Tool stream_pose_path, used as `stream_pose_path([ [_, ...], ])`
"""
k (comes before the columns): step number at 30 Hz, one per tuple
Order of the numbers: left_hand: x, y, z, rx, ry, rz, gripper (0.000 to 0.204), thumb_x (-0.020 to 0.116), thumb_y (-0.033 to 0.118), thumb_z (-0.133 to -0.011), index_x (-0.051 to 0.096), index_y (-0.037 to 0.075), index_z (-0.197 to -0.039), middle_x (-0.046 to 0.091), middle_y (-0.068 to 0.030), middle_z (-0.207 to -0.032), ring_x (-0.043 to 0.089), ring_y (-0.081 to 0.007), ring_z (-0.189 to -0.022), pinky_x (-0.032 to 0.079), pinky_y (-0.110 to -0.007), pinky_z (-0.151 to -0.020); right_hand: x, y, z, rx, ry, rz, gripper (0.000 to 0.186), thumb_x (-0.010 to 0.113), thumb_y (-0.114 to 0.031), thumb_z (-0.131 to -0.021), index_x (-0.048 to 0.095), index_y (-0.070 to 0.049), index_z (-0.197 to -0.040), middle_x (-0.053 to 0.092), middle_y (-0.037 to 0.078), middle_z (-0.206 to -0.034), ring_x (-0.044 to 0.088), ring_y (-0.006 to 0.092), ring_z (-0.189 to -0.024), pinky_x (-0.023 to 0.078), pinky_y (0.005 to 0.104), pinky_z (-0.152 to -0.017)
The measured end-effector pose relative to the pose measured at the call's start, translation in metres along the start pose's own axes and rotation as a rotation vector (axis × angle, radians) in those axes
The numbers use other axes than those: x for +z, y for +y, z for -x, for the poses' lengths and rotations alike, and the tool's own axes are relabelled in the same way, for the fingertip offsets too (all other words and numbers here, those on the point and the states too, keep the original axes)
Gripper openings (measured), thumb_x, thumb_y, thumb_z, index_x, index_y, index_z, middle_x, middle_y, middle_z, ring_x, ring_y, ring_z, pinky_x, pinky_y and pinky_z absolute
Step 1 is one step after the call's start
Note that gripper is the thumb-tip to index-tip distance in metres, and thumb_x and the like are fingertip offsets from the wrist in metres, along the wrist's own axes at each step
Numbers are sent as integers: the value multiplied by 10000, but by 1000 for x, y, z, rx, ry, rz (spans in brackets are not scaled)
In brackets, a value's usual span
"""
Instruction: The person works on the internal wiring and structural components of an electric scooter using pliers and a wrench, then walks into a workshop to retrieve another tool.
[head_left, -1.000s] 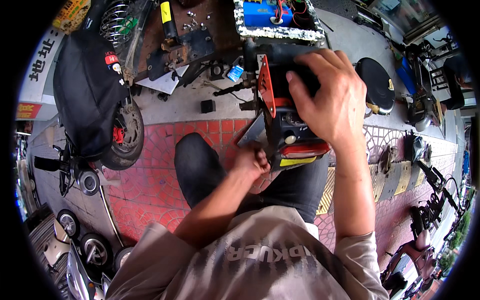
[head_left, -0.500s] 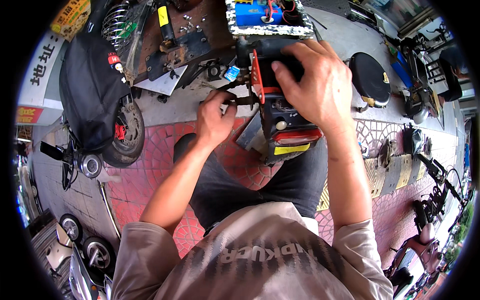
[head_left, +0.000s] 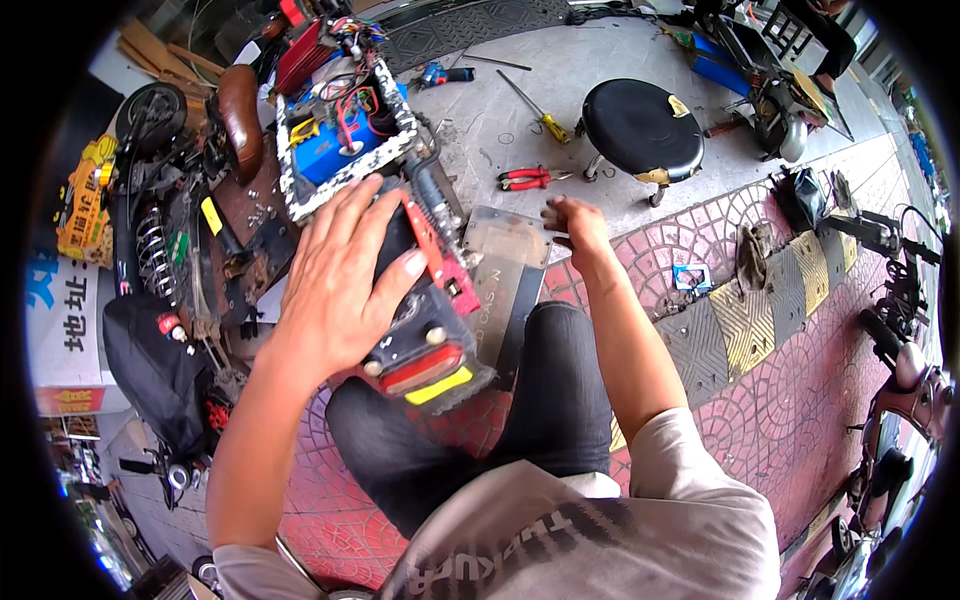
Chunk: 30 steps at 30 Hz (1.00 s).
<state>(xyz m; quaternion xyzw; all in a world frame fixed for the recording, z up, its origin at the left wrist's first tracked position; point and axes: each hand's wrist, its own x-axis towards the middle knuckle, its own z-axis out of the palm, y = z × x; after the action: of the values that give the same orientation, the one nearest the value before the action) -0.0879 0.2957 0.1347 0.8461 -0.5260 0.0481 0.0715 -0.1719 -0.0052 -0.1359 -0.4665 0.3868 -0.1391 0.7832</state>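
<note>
The tail (head_left: pixel 408 318), a blocky black part with a scuffed shell, is sitting at eight o'clock from the view's centre. A glossy red light (head_left: pixel 422 369) and a flat yellow strip (head_left: pixel 438 386) are crossing its near end, while a thin orange-red bracket (head_left: pixel 425 238) is rising at twelve o'clock from the light. At eleven o'clock from the tail, a box (head_left: pixel 286 170) with a mottled black-and-white rim is holding a smooth blue pack (head_left: pixel 320 160).

The left hand (head_left: pixel 342 272) is lying open over the tail, fingers spreading toward the box and thumb angling toward the bracket. The right hand (head_left: pixel 580 232) is reaching out at two o'clock from the tail, fingers half curling; whether they are gripping anything, I cannot tell. Near it, a worn metal plate (head_left: pixel 500 255) is lying at eight o'clock, red-handled pliers (head_left: pixel 527 179) between ten and eleven, and a round, padded black stool (head_left: pixel 640 125) is standing at one.
</note>
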Motion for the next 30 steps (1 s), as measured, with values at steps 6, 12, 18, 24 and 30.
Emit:
stream_pose_path([
  [6, 0, 2, -9, 5, -137, -5, 749, 450, 501, -1036, 430, -97, -1487, 403, -282, -1568, 382, -451, -1455, 269, -519, -1212, -21, 103, -130, 189, 50, 358, 224, 676, -273, -941, 725, -80, -1043, 726, 47, -884, 659, 188, -715, 464, 355, -606],
  [12, 2, -12, -9, 8, -208, -71, 806, 382, 575, -1042, 464, -107, -1464, 439, -291, -1547, 431, -465, -1435, 328, -526, -1189, 7, 158, -288, 341, 189, 248, 365, 740, -402, -932, 654, -62, -1033, 641, 94, -825, 654, 256, -635, 587, 455, -574],
  [18, 12, -8, 4, -102, -31, 37, 694, 544, 500, -982, 557, -67, -1383, 503, -267, -1494, 471, -408, -1401, 358, -507, -1178, -7, 187, -355, 368, 179, 21, 424, 835, -376, -875, 666, -82, -1130, 703, 69, -836, 662, 246, -615, 546, 408, -526],
  [24, 35, -8, 6, -82, 341, 64, 451, 609, 305, -896, 720, -70, -1122, 688, -241, -1245, 633, -344, -1185, 486, -446, -1004, -26, 172, -348, 279, 61, 269, 388, 774, -199, -909, 618, -13, -1211, 700, 127, -1059, 689, 246, -850, 579, 357, -685],
  [30, 31, -12, 15, -57, 249, 77, 339, 611, 237, -864, 730, -44, -1011, 710, -181, -1127, 644, -280, -1073, 502, -396, -914, -12, 93, -255, -401, 53, 545, 422, 760, -156, -908, 592, 9, -1259, 682, 141, -1137, 678, 240, -937, 580, 344, -751],
])
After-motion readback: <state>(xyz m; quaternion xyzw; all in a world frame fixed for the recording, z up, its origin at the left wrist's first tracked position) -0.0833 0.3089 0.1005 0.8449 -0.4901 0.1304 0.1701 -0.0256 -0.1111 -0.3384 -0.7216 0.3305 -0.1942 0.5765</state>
